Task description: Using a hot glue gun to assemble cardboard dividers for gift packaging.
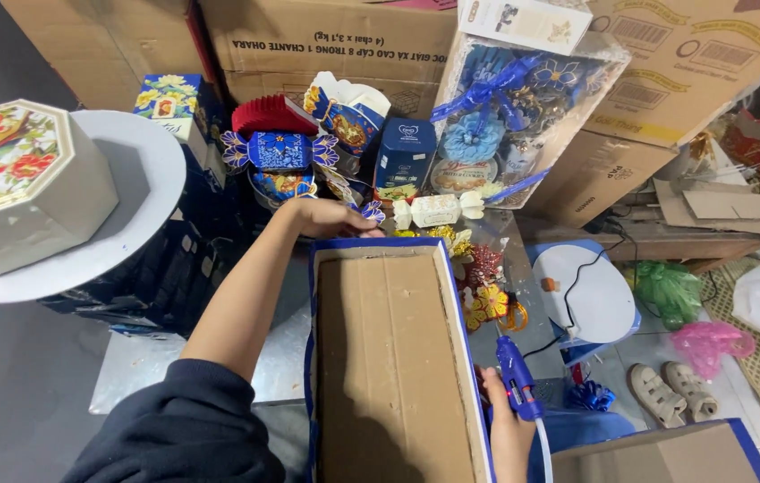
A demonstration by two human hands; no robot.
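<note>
- A person's left hand (331, 217) rests over the far rim of a long cardboard tray (393, 358) edged in blue, fingers curled down onto that end (whether they pinch the rim or only press on it cannot be told).
- The tray lies lengthwise in front of the person, bare brown card showing inside, its near end running out of the frame's bottom.
- The right hand (507, 429) is closed around a blue glue gun (517, 376), held just beside the tray's right wall with the nozzle pointing away from the person; a black cord runs from near the gun across a white oval board (590, 295).
- Gold and red ornaments (487, 286) lie touching the tray's right side, near the gun.
- Beyond the left hand stand small blue patterned gift boxes (281, 152), a dark blue carton (405, 152) and a wrapped hamper (523, 107) tied with blue ribbon (all backed by stacked brown cartons).
- At left, an octagonal box (17, 179) with a floral lid sits on a white round board.
- A pair of beige sandals (670, 389) and a blue bow (590, 395) lie on the floor at right.
</note>
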